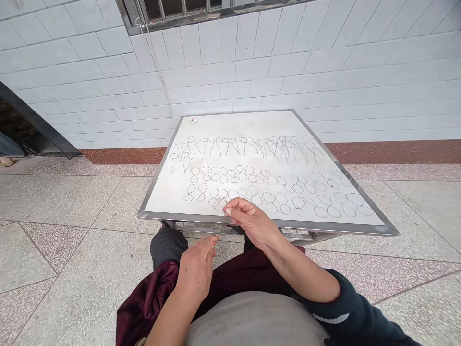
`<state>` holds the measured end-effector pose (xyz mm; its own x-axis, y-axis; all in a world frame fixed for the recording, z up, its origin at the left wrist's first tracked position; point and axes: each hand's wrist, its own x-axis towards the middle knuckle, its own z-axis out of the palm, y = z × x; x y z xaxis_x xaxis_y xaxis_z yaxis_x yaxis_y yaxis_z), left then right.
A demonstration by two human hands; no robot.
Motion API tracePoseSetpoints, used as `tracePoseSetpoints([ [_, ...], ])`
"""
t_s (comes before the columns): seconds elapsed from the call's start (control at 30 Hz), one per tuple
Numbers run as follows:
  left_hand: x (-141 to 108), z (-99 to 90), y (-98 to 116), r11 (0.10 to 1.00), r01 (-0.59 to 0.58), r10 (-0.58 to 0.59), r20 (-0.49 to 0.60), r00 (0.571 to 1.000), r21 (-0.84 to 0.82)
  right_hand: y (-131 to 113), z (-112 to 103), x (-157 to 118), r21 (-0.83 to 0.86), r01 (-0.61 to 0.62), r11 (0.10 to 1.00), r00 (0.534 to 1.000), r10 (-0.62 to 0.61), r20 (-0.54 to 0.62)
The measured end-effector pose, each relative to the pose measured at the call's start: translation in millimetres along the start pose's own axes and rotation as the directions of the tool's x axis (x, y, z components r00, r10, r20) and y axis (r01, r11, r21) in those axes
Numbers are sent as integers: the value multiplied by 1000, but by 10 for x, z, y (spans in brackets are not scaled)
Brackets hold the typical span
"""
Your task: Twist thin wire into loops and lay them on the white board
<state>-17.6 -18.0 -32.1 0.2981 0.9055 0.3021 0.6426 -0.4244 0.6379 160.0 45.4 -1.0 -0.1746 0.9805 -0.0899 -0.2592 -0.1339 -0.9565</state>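
A thin, light-brown, wire-like strand (pixel 221 226) stretches between my two hands, over the front edge of the white table (pixel 237 120). My left hand (pixel 197 269) is low in front of the table with its fingers closed around the strand's lower end. Above and to the right, my right hand (pixel 252 221) pinches the upper end between thumb and fingertips. Just beyond it lie several thin dark rings (pixel 269 197), loose or overlapping in rows. Farther back, a row of small loops with long tails (pixel 239 144) runs across the tabletop.
Grey metal trim (pixel 288 224) borders the table. At its far left corner is a small white and red object (pixel 194 121). A white tiled wall (pixel 230 72) rises behind, with a barred window (pixel 187 7) above and a hanging cord (pixel 155 62).
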Motion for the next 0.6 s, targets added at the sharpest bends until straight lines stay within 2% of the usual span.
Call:
tracePoseSetpoints([
  [0.1,-55,-14,20,982,127,-123,38,992,-140,-22,-24,11,6,6,1000,1000,-5,-22],
  [0.23,-130,-2,18,958,198,-187,69,980,-206,-19,-38,24,34,13,999,1000,-12,-24],
  [0.5,-171,-16,59,960,238,-220,131,967,-146,37,-1,12,21,54,998,999,-54,9],
  [0.6,-160,-43,91,959,257,-240,139,961,-117,38,3,9,21,31,999,999,-31,15],
])
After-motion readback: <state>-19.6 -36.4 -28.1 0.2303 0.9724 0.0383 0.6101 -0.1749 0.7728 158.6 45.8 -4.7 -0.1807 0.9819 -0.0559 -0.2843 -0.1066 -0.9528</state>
